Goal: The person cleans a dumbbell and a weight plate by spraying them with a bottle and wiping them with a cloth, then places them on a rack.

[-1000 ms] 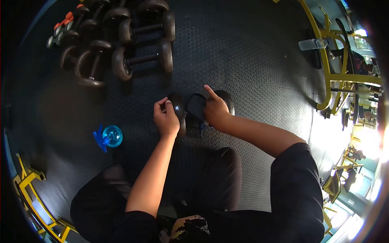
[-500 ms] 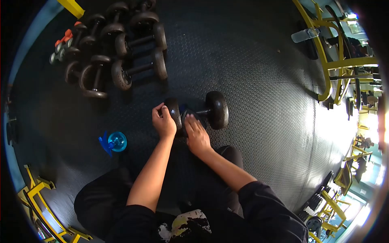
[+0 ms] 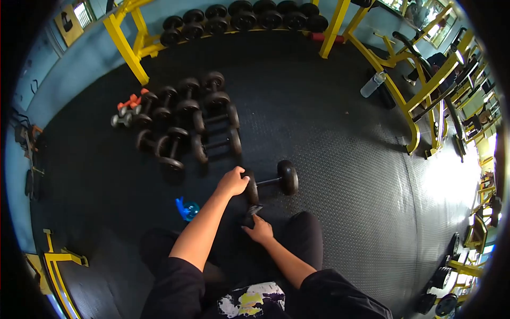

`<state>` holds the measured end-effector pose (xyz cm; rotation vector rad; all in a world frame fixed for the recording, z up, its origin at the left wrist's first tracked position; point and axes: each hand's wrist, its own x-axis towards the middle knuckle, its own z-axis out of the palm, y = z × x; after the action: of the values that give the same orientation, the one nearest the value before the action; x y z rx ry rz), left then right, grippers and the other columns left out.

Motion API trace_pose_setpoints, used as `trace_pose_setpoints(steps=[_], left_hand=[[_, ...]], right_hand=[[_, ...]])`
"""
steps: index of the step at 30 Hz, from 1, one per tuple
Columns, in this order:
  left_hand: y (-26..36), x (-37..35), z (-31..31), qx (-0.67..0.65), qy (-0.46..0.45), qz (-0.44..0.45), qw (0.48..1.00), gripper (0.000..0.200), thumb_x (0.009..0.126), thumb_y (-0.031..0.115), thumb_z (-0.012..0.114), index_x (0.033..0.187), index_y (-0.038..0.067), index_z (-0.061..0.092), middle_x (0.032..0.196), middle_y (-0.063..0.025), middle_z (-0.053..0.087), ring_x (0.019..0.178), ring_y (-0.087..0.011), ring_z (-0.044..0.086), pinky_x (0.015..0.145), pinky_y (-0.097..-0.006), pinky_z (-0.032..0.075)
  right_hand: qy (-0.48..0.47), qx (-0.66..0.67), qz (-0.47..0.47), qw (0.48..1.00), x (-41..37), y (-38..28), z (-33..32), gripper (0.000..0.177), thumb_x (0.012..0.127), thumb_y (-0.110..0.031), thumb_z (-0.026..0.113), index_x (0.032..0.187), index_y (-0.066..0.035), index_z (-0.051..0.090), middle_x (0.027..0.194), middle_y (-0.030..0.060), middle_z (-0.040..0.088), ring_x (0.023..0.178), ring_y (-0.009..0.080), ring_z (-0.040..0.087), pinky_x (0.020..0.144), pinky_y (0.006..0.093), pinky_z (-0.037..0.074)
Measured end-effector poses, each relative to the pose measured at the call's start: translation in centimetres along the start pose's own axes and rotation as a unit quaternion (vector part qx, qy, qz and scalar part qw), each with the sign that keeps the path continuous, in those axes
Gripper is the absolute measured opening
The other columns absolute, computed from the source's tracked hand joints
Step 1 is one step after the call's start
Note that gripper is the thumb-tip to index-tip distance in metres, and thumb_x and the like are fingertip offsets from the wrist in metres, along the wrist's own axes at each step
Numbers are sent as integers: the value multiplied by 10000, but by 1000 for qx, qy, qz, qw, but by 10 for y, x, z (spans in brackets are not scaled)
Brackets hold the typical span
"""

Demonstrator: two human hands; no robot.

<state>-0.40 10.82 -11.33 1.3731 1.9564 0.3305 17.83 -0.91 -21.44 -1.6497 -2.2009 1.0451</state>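
Note:
A dark dumbbell (image 3: 270, 182) lies on the rubber floor in front of my knees. My left hand (image 3: 234, 182) grips the upper left edge of its left head, with the fingertips partly hidden. Below that head, my right hand (image 3: 260, 231) has a dark cloth (image 3: 254, 210) at its fingers, pressed to the head's near rim. A spray bottle with a blue trigger and clear blue body (image 3: 189, 210) stands left of my left forearm.
Several more dumbbells (image 3: 218, 144) are grouped on the floor ahead to the left. Behind them is a yellow rack (image 3: 127, 50) of dumbbells. A water bottle (image 3: 373, 85) stands beside a yellow machine (image 3: 411, 114) on the right, where a person is partly visible.
My right hand has slid from the inner face of the dumbbell's left head to its near rim. My left hand stays at that head. The view has tilted up, revealing the rack.

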Motion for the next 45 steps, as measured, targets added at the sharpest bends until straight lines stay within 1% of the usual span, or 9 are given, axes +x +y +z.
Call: trace_pose_setpoints(steps=[2,4,12,18,23,29,36,38,45], left_hand=[[23,-29,-45,69,-19,61,996,448,918,336,608,1285,84,554,1266,-178,614,1216,-342,561,1005,-438,460],[42,-67,-83,105,-2,140,985,402,930,320,594,1261,93,564,1261,-161,619,1203,-331,569,999,-431,462],[69,-144,-124,193,-80,107,972,328,953,284,564,1220,92,560,1238,-131,626,1187,-313,579,996,-439,462],[30,-109,-154,193,9,178,965,385,873,95,581,1256,81,545,1287,-157,594,1163,-318,596,953,-470,483],[9,-77,-150,115,-114,114,980,424,843,104,594,1262,66,545,1379,-212,523,1208,-352,566,986,-514,450],[-26,-51,-105,-5,-119,34,992,328,848,101,584,1175,114,587,1184,-118,603,1115,-326,600,919,-495,475],[-47,-44,-76,-67,-198,-63,976,349,858,74,558,1206,110,560,1231,-134,598,1097,-323,608,920,-469,482],[-41,-36,-74,-85,-194,-68,975,359,856,90,574,1214,108,560,1226,-134,599,1105,-328,609,923,-468,488],[-8,-29,-46,-200,-114,-184,956,377,872,70,562,1246,115,552,1221,-167,602,1109,-357,605,933,-456,491]], right_hand=[[-97,-45,54,993,-3,-7,-12,643,792,-425,735,1291,-52,576,1262,154,637,1159,318,613,961,423,496],[-56,3,54,997,-4,-6,-20,546,789,-430,750,1199,-81,656,1169,152,673,1081,309,651,933,409,512],[36,-120,-16,992,64,-9,-65,354,801,-242,699,1130,-114,680,1126,158,669,1036,340,654,897,434,521],[6,-309,-46,950,143,11,-47,446,884,-141,536,1325,-81,509,1338,137,541,1296,321,483,1057,431,403],[-71,-352,3,933,145,7,-27,609,902,-160,533,1475,-61,348,1533,151,350,1458,321,279,1155,458,305],[-204,-356,61,910,150,-6,-58,699,890,-131,517,1532,-89,243,1604,122,235,1491,318,207,1177,436,281],[-181,-325,42,927,192,-3,-59,407,902,-132,501,1306,-104,537,1384,94,531,1357,283,417,1118,441,352],[-322,-411,17,852,215,-1,-59,334,904,-132,499,1225,-106,586,1306,103,596,1272,295,514,1074,448,399],[-405,-348,-6,845,236,36,-58,264,893,-133,522,1113,-93,662,1122,169,683,1055,342,661,919,456,527]])
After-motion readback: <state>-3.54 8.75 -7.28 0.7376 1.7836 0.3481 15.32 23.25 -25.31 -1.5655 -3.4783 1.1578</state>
